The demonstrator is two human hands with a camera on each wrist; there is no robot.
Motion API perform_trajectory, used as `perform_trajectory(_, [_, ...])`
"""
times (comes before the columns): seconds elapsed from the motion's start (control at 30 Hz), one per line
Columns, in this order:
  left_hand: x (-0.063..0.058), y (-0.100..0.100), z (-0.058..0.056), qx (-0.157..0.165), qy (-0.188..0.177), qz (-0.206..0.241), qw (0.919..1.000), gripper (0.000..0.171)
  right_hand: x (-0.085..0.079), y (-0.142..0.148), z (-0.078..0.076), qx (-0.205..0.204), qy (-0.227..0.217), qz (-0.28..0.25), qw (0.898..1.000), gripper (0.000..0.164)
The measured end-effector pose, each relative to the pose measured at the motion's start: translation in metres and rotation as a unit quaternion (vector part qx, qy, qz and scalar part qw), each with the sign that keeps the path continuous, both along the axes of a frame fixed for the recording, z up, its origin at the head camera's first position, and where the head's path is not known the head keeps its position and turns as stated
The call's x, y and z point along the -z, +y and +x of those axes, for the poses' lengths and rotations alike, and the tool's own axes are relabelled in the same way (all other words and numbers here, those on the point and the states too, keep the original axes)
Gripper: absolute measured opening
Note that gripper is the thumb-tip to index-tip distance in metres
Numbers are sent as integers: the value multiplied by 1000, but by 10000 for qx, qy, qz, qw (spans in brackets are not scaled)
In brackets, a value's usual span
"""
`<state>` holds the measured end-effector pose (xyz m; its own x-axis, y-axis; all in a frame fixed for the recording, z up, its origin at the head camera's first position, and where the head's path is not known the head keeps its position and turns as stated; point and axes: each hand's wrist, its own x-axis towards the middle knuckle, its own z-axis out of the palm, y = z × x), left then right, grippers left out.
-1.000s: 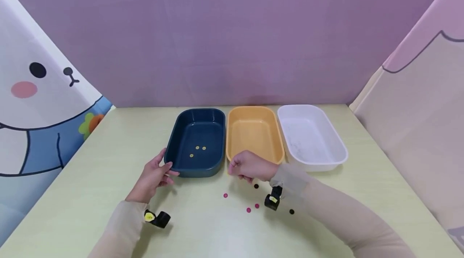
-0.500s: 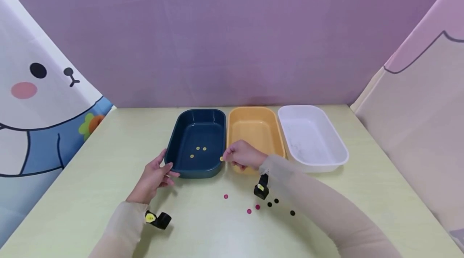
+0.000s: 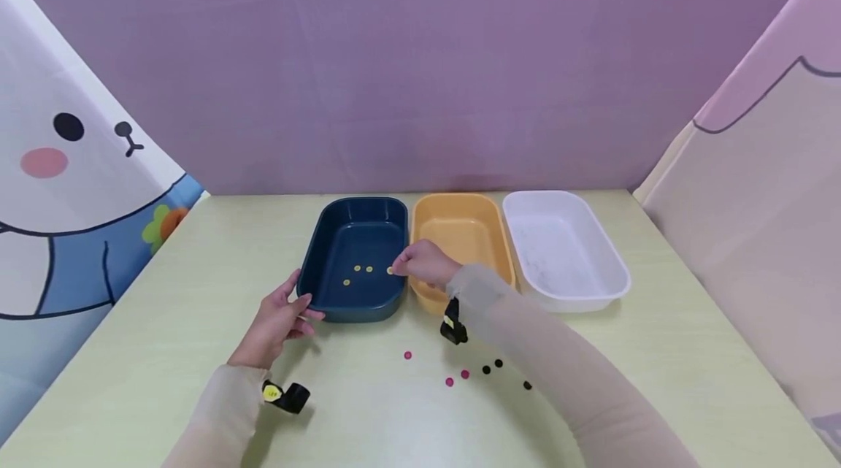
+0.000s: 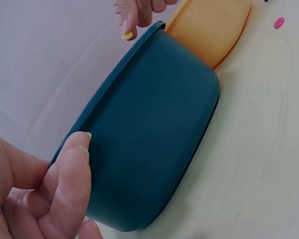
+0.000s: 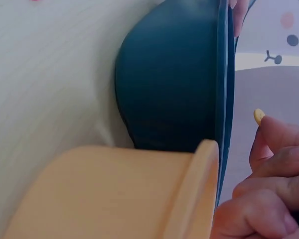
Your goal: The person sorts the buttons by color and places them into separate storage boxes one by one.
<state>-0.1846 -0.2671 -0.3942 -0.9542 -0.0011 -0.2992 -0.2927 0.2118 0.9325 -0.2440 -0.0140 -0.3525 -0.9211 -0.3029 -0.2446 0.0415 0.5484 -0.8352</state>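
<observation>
My right hand pinches a small yellow button between thumb and fingertip. It hovers over the right side of the dark blue tray, above the rim. Inside that tray lie several things: two yellow buttons sit side by side, and another yellow button lies nearer the front. My left hand grips the blue tray's front left corner, its thumb at the rim and fingers against the outer wall. Below the right wrist, pink buttons and black buttons lie scattered on the table.
A yellow-orange tray stands right against the blue one, partly covered by the right hand. Beside it is a white tray. Purple cloth hangs behind the pale table, with printed cloth at both sides.
My right hand has lifted the yellow button from the table in front of the orange tray and carried it up and left to the blue tray. My left hand has stayed put.
</observation>
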Motion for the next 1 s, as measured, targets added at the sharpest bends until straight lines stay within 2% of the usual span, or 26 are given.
perform_trajectory(0.2, [-1, -5, 1, 37, 40, 38, 10000, 63, 0, -15, -3, 56, 175, -31, 9998, 13])
perform_trajectory(0.43, [-4, -11, 2, 63, 95, 7, 9999, 64, -22, -36, -8, -361, 724, 774, 9937, 13])
perform_trajectory(0.57, [-5, -12, 1, 18, 63, 1, 10000, 64, -34, -48, -10, -612, 810, 1108, 9886, 16])
perform_trajectory(0.7, [-3, -9, -1, 12, 12, 21, 10000, 64, -41, -53, -15, -697, 914, 1418, 9832, 17])
perform_trajectory(0.87, [-2, -5, -3, -35, 7, 36, 10000, 63, -47, -54, -25, -530, 793, 1425, 9852, 19])
perform_trajectory(1.0, [1, 0, -1, -71, -51, 34, 10000, 62, -35, -57, -36, -357, 425, 1501, 9871, 22])
